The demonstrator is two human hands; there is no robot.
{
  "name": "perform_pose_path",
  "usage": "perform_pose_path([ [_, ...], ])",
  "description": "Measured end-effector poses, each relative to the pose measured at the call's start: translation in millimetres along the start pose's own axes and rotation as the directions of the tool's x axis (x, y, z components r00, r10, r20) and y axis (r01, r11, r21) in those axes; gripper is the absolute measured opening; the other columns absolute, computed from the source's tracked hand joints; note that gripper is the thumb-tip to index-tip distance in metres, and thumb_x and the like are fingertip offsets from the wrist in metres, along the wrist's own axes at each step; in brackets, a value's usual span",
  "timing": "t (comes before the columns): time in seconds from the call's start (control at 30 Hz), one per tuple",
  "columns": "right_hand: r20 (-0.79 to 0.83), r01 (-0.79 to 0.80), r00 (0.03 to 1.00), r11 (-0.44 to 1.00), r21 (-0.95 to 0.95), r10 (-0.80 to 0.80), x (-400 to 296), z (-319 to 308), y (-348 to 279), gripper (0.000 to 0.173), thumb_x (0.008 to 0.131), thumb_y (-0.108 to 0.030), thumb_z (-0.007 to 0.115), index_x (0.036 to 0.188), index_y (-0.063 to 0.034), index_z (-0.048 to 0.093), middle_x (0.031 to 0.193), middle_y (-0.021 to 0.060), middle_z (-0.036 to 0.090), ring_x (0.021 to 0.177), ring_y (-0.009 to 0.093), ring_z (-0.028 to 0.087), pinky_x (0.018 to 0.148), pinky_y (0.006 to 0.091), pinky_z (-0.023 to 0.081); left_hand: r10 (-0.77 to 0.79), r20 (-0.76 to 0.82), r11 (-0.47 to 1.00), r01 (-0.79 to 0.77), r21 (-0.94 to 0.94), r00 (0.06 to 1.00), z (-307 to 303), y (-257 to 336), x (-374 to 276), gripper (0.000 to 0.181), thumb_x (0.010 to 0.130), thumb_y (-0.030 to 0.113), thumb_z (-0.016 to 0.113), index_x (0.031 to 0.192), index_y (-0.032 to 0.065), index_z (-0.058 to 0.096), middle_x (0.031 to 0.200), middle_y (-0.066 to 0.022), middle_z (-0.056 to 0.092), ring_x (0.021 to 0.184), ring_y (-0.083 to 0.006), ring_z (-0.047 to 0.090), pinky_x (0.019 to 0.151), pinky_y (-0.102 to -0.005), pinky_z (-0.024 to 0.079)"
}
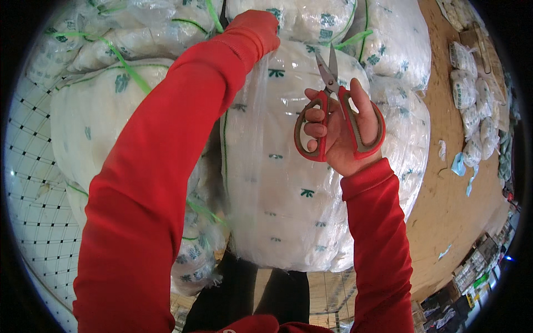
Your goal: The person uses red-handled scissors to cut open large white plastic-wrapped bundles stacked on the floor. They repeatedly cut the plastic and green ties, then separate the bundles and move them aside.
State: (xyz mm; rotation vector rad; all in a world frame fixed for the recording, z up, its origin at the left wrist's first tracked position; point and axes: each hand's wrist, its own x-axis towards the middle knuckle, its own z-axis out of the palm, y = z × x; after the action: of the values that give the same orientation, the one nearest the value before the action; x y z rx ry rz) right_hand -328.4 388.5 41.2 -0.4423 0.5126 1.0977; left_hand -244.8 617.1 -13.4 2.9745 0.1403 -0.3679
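Red-and-grey-handled scissors (331, 85) rest in my right hand (341, 133), fingers through one loop and thumb through the other. Their blades are parted and point away from me, above a large clear plastic sack (287, 175) printed with green marks. At the far end of this sack, my left hand (256, 31) is closed on its plastic film; the fingertips are hidden. A fold of film runs down from that hand. Pale contents show through the sack. Beyond both hands lies another bulging printed sack (308, 21).
More packed sacks stand at left (108, 112) and right (399, 54). Green plastic ties (129, 68) cross the left ones. Smaller plastic packs (464, 89) lie on the brown floor (441, 216) at right. Dark-dotted white floor tiles (37, 179) show at far left.
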Motion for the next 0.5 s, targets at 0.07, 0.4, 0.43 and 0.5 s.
perform_pose_path([
  [0.07,0.013,-0.017,1.0,0.998,0.063,0.016,11,3,-3,0.064,0.085,-0.056,0.043,0.114,0.0006,0.045,0.077,0.003,0.046,0.061,0.016,0.044,0.056,0.0343,0.042,-0.014,0.054,0.997,0.018,-0.074,0.998,-2,-6,8,0.026,0.062,0.026,0.064,0.082,0.0094,0.067,0.087,-0.0142,0.065,0.084,-0.0326,0.061,0.075,-0.0386,0.049],
  [0.4,0.026,-0.087,0.996,0.992,0.096,0.085,73,23,-15,0.054,0.082,-0.05,0.052,0.098,0.0013,0.047,0.071,0.0025,0.043,0.056,0.014,0.04,0.054,0.0294,0.036,-0.104,-0.079,0.862,0.05,-0.505,0.991,40,-22,11,0.021,0.065,0.023,0.066,0.074,0.006,0.058,0.07,-0.0117,0.06,0.066,-0.027,0.057,0.063,-0.0353,0.046],
  [0.43,-0.04,-0.089,0.995,0.993,0.074,0.092,80,27,-15,0.052,0.082,-0.049,0.052,0.097,0.0009,0.048,0.07,0.0026,0.043,0.055,0.014,0.04,0.054,0.0293,0.037,-0.097,-0.059,0.851,0.052,-0.523,0.994,42,-24,12,0.02,0.066,0.022,0.066,0.075,0.0059,0.057,0.069,-0.0115,0.06,0.066,-0.0259,0.057,0.063,-0.0351,0.046],
  [0.5,0.014,0.038,0.999,0.997,-0.072,-0.037,81,31,-19,0.048,0.083,-0.046,0.052,0.098,-0.0005,0.049,0.071,0.0027,0.043,0.055,0.013,0.039,0.052,0.0279,0.037,-0.073,-0.022,0.83,0.048,-0.555,0.997,43,-28,12,0.019,0.067,0.02,0.066,0.076,0.0059,0.057,0.068,-0.0109,0.059,0.065,-0.0237,0.057,0.063,-0.0349,0.045],
])
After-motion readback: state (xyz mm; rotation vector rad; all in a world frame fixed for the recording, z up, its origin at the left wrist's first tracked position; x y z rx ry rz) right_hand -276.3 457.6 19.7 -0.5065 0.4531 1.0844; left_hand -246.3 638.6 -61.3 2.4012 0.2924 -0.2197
